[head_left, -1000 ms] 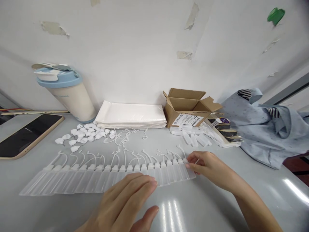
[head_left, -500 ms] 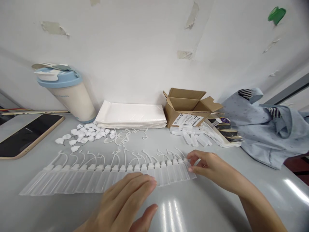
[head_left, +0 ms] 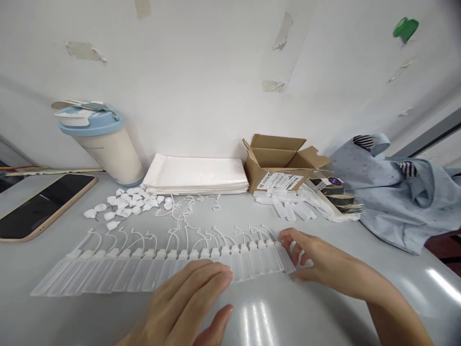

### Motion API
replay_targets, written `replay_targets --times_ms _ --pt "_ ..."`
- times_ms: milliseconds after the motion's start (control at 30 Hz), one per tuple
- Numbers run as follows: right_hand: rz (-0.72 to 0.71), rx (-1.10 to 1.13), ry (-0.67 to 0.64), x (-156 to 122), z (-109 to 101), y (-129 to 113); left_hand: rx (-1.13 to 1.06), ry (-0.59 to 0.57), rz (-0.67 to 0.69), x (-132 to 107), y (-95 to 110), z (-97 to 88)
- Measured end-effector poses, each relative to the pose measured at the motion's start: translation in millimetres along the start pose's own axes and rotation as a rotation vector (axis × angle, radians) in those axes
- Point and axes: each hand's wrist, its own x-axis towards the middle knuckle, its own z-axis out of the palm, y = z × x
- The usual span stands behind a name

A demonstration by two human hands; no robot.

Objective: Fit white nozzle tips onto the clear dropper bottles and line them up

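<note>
A row of flat, translucent plastic sleeves (head_left: 124, 274) lies side by side along the table. Each has a white cap-like top with a thin, curved white cord rising from it. My left hand (head_left: 190, 302) is open in front of the middle of the row, fingers stretched and thumb apart, covering the lower ends of some sleeves. At the row's right end is my right hand (head_left: 317, 257), its fingers curved and thumb spread. Its index fingertip is at the top of the last sleeve (head_left: 285, 259). Nothing shows clasped in either hand.
Behind the row lie white caps (head_left: 135, 199), loose cords (head_left: 185, 206), stacked white packets (head_left: 198, 170) and an open carton (head_left: 272, 175) with loose clear sleeves (head_left: 288, 206). A phone (head_left: 43, 206) and tumbler (head_left: 108, 149) stand left; blue cloth (head_left: 382, 192) lies right.
My right thumb has moved away from the last sleeve and the fingers have spread wider. My left hand has barely moved. The view has shifted slightly.
</note>
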Motion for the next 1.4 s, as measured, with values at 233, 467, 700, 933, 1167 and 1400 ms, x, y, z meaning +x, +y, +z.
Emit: replay_targets --times_ms 233,467,700,933,1167,1400 --pt "-0.021 -0.024 -0.007 -1 4 4 0.023 0.071 -0.043 0 3 6.1" --pt "-0.040 -0.016 -0.002 0 5 8 0.058 0.033 -0.030 -1 3 3.4" --pt "-0.044 -0.050 -0.002 1 5 8 0.015 0.071 -0.061 -1 6 6.5" --pt "-0.017 -0.060 0.000 -1 4 2 0.020 0.029 -0.038 -1 2 1.7" --pt "0.017 -0.064 -0.032 1 2 -2 0.024 0.000 -0.048 -2 4 6.4" --pt "0.007 -0.073 -0.079 4 3 5 0.557 0.228 -0.433 8 -99 -62.1"
